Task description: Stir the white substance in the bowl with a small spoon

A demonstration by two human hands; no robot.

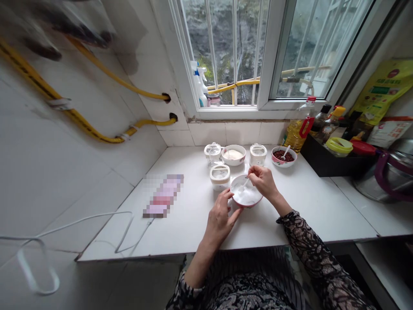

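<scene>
White counter [187, 232]: left hand [222, 215] holds bowl [249, 205], right hand [263, 180] holds spoon [245, 183] (white).

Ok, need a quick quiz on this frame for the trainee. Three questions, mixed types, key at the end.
1. Which hand holds the white spoon in the front bowl?
2. True or false: a second spoon sits in the bowl of dark red bits.
3. What colour is the cap of the oil bottle? a) green b) red c) blue

Key:
1. The right hand; the left hand touches the front bowl's side.
2. True.
3. b) red.
</scene>
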